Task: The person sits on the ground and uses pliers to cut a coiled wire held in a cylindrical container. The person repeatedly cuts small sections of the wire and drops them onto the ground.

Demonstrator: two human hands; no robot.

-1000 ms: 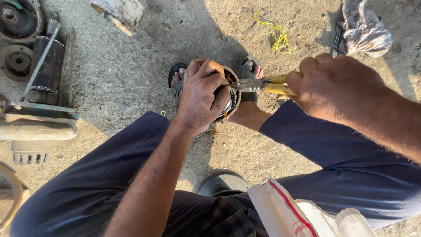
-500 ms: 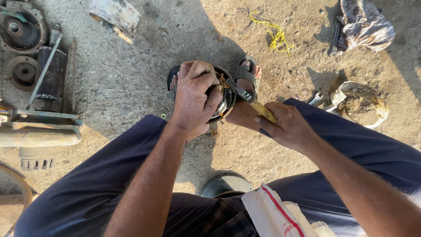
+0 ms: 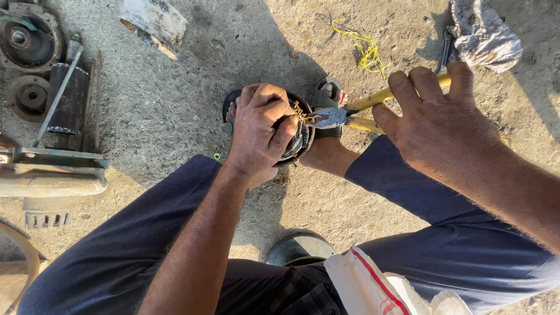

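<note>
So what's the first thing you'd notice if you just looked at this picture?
In the middle, the left hand clamps a round motor stator with copper windings, braced between two sandalled feet on the ground. From the right, the right hand has a grip on yellow-handled pliers, whose nose bites at the copper wires. At far left lie rusty motor parts in the dirt.

Dark navy trousers (image 3: 116,245), black sandals (image 3: 326,99), bare forearms, no sleeves.
</note>
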